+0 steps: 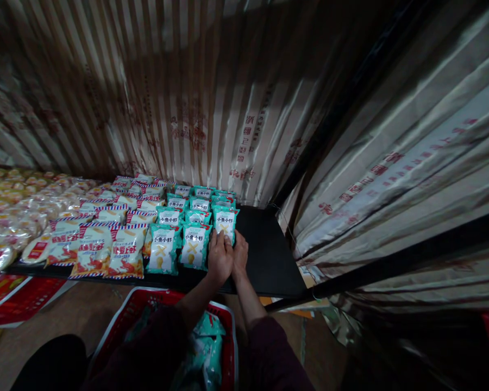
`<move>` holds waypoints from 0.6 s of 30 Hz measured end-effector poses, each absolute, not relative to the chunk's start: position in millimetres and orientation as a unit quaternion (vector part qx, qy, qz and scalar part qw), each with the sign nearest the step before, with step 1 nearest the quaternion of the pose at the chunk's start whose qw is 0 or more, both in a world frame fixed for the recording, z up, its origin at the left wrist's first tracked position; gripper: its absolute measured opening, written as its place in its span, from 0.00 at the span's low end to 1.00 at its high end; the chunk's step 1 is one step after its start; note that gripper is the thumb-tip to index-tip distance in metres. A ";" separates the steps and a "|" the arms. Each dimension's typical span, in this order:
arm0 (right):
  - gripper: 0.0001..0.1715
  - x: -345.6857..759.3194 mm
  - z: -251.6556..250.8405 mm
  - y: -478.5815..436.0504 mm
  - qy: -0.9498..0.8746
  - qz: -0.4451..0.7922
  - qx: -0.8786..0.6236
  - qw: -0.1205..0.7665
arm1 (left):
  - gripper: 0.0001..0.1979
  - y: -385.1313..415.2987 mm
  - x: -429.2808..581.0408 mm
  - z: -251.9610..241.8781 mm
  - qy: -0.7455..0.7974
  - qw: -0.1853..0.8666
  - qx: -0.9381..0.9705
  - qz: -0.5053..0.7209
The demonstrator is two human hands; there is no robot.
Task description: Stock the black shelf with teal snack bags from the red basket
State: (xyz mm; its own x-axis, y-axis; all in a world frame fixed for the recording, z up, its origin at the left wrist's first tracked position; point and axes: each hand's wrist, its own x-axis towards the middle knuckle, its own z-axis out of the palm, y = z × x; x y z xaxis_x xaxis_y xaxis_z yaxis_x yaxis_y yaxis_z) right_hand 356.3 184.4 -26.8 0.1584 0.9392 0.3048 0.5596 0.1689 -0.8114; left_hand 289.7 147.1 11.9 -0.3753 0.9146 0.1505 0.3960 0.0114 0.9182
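A teal and white snack bag (224,218) stands upright near the front of the shelf, in the rightmost column of matching bags. My left hand (220,255) grips its lower front, fingers bent against the packet. Pressed close beside it, my right hand (240,253) holds the bag's lower right edge, its fingertips partly hidden. Another teal snack bag (194,246) leans just left of my left hand, with one more teal bag (163,248) further left. Under my forearms sits a red basket (231,331) containing loose teal bags (207,326).
Striped white snack bags (125,251) stand in rows to the left, then several round clear-wrapped packs (36,248). The black shelf (273,255) ends at the right by a dark post (295,190). Printed curtain fabric (195,108) hangs behind. A red printed sheet (28,298) is at lower left.
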 end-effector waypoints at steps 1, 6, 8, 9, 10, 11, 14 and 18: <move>0.32 355.9 -27.1 184.4 -0.623 0.199 -0.607 0.452 | 0.23 147.2 290.2 10.1 0.664 0.252 0.496 0.500; 0.33 356.3 -28.3 186.4 -0.639 0.185 -0.607 0.434 | 0.22 148.2 293.3 2.4 0.669 0.213 0.505 0.502; 0.33 357.1 -29.4 187.7 -0.643 0.193 -0.608 0.424 | 0.22 149.3 293.9 0.3 0.674 0.193 0.509 0.499; 0.32 357.4 -30.1 188.3 -0.645 0.196 -0.607 0.420 | 0.22 149.9 294.0 -0.6 0.677 0.183 0.511 0.497; 0.32 357.5 -30.7 188.8 -0.648 0.198 -0.606 0.417 | 0.21 150.5 293.9 -1.2 0.679 0.175 0.514 0.494; 0.32 357.5 -31.3 189.3 -0.651 0.198 -0.603 0.416 | 0.21 151.0 293.8 -1.8 0.681 0.170 0.517 0.490; 0.30 357.0 -32.5 190.0 -0.657 0.190 -0.599 0.417 | 0.21 151.8 293.4 -2.9 0.685 0.167 0.524 0.478; 0.32 357.2 -34.6 190.9 -0.653 0.198 -0.597 0.421 | 0.21 151.0 294.7 -3.8 0.683 0.166 0.531 0.474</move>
State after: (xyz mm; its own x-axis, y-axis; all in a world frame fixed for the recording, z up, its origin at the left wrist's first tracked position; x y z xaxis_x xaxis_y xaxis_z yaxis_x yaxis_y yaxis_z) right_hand 357.2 190.9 -34.6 0.0674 0.9472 0.3134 0.6130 0.2085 -0.7621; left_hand 294.7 151.0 -3.8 -0.3822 0.8815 0.2772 0.5676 -0.0128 0.8232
